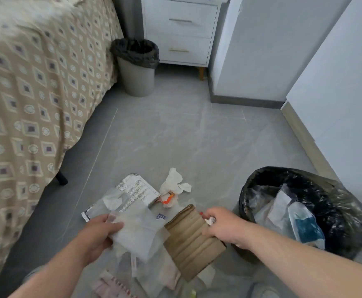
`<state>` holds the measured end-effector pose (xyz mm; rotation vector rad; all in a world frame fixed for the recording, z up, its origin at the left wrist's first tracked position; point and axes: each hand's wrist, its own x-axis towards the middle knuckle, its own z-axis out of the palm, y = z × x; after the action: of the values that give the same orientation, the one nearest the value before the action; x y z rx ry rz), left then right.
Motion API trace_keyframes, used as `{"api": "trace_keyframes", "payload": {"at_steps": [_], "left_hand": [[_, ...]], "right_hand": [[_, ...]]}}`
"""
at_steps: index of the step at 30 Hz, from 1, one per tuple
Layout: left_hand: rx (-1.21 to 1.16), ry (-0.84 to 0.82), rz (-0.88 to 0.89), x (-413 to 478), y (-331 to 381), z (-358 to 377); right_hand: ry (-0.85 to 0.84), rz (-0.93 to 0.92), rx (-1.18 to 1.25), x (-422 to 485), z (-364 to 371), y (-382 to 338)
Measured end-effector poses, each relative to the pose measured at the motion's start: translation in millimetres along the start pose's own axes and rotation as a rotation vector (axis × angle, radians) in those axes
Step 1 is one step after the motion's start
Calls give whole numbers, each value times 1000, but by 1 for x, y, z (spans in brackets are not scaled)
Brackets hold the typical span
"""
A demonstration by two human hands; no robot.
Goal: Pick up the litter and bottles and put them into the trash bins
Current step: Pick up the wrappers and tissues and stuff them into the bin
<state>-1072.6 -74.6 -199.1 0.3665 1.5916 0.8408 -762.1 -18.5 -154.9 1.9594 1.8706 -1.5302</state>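
No text legible anywhere.

Silver foil packet (pixel 136 190), flat on floor (pixel 175 136): dense block of small dark print, many short lines across upper face; too blurred to read.

Small purple label (pixel 161 216) with pale marks, at right edge of translucent plastic bag (pixel 141 231); characters too small to make out. Bag gripped by left hand (pixel 99 230), just beside foil packet's near corner.

Brand, number, sign: none decipherable on either.
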Motion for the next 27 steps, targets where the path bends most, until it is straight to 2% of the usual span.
{"api": "trace_keyframes", "payload": {"at_steps": [3, 9, 15, 19, 24, 27], "left_hand": [[-103, 18, 81, -33, 29, 8], [-303, -68, 204, -101, 75, 49], [-383, -195, 265, -142, 89, 133], [-406, -198, 251, -140, 82, 193], [-266, -106, 223, -139, 67, 273], [-25, -91, 306, -139, 56, 318]], "right_hand": [[63, -68, 51, -44, -29, -18], [217, -165, 116, -132, -78, -20], [375, -118, 306, -183, -141, 33], [515, -94, 459, -192, -182, 77], [610, -10, 647, -185, -214, 125], [623, 5, 854, -172, -228, 144]]}}
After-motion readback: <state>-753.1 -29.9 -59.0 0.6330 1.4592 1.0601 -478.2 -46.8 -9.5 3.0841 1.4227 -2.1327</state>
